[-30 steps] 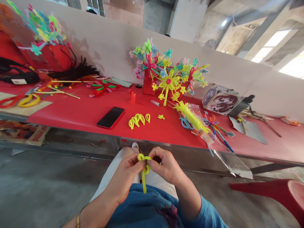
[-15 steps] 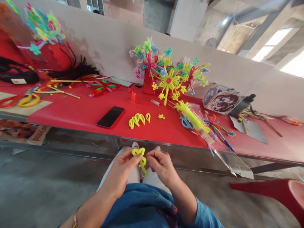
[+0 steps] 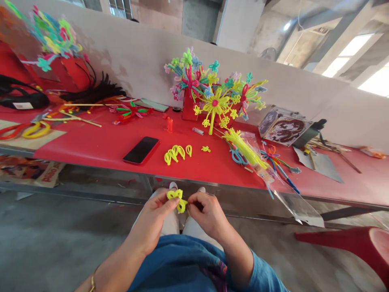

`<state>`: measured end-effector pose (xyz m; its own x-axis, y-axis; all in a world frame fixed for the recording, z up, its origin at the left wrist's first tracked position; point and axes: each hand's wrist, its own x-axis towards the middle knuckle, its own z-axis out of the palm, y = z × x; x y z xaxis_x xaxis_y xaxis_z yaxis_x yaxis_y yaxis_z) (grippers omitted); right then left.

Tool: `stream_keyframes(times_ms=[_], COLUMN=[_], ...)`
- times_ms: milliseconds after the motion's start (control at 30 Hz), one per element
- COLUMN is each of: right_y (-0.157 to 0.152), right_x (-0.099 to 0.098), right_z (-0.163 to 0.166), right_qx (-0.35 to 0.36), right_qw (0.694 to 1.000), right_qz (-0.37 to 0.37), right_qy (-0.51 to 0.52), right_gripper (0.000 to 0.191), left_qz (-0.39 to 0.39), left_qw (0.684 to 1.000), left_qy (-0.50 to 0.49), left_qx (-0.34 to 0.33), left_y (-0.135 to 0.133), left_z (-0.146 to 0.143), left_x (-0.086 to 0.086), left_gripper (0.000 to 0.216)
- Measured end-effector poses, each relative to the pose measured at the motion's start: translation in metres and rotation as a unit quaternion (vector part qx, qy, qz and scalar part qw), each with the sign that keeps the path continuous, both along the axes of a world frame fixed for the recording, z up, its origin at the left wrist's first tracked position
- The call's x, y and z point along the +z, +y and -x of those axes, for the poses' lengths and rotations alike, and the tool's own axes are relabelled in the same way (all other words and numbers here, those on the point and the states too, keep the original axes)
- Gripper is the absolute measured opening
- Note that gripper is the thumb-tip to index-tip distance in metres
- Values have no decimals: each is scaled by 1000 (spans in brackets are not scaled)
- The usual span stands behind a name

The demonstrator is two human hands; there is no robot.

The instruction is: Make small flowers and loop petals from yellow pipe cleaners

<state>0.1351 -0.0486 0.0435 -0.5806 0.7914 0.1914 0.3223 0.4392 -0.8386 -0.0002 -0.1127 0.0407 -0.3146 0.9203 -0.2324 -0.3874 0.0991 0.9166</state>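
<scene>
Left hand (image 3: 153,215) and right hand (image 3: 207,211) met above the lap, in front of the near edge of the bench (image 3: 100,149). Both were nearly closed: the left pinched a yellow looped piece (image 3: 181,209) between thumb and fingers, and the right had its fingertips drawn together on that piece's three o'clock end. Counting the clock from the hands, with twelve away from the body, a bouquet of many-coloured fuzzy flowers (image 3: 216,103) rose from the red-topped bench between twelve and one. A bundle of yellow fuzzy stems (image 3: 246,149), partly in clear plastic, lay at about two. Next in size came a phone (image 3: 141,150) at eleven, then blue scissors handles (image 3: 238,157) beside the bundle, a cluster of yellow loops (image 3: 174,154) near twelve, and a small yellow flower (image 3: 206,149) at one.
</scene>
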Motion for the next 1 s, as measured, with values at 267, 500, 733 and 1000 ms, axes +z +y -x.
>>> stream_keyframes(times_ms=[267,500,733,1000], right_y=[-4,0,12,9], right_x=[-5,-5,3,20], right_z=[8,-1,-12,-14], right_qx=[-36,23,95,126], right_qw=[934,989,933,955], right_qz=[279,53,-347,-259], right_qy=[221,140,7,-66], right_gripper=[10,11,15,14], left_qz=[-19,11,34,35], left_qw=[995,995,990,993], left_qy=[-39,-79,-119,-63], left_qx=[-89,-53,-73,-91], left_y=[1,1,0,0], left_z=[-8,-5,-5,-7], left_x=[9,8,10,7], left_gripper=[13,8,9,10])
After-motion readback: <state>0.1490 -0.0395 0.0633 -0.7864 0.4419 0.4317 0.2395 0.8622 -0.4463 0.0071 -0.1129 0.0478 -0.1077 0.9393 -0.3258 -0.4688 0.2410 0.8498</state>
